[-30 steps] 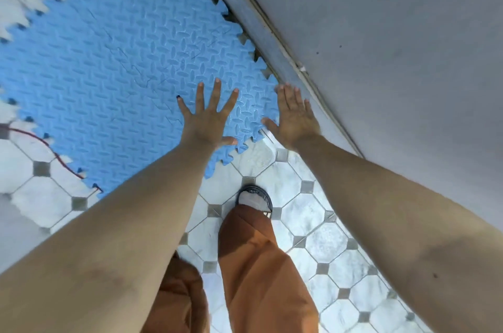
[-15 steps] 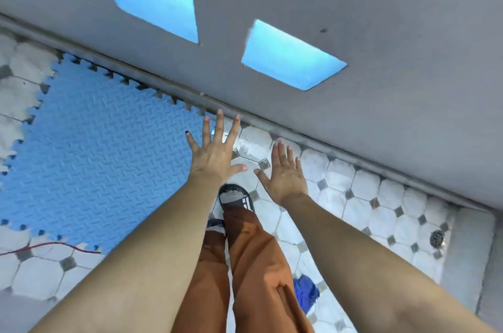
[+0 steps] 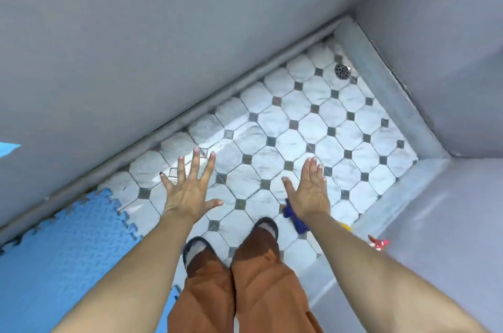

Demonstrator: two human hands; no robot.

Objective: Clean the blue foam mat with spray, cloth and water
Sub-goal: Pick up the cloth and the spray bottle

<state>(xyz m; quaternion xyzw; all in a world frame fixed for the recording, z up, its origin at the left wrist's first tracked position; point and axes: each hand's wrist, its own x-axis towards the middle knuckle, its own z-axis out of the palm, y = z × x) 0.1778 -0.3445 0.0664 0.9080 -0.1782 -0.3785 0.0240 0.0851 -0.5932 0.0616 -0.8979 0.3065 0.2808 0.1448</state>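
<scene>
White octagonal floor tiles [image 3: 307, 126] ran between grey walls, a round drain [image 3: 342, 71] in the far corner. Both hands were held out over the tiles, holding nothing: left hand [image 3: 190, 191] with fingers spread wide, right hand [image 3: 310, 191] flat, fingers together. Left of the left hand lay the blue foam mat [image 3: 68, 245]. A dark blue cloth [image 3: 295, 219] lay beneath the right wrist.

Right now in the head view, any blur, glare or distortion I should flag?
Head view: wide-angle bend, the wall base and arms curve toward the edges; soft overall, with the red item at right too smeared to identify; a pale sheen on the tiles near the left hand; bright blue light patches on the wall; right hand hides part of the dark blue cloth.
</scene>
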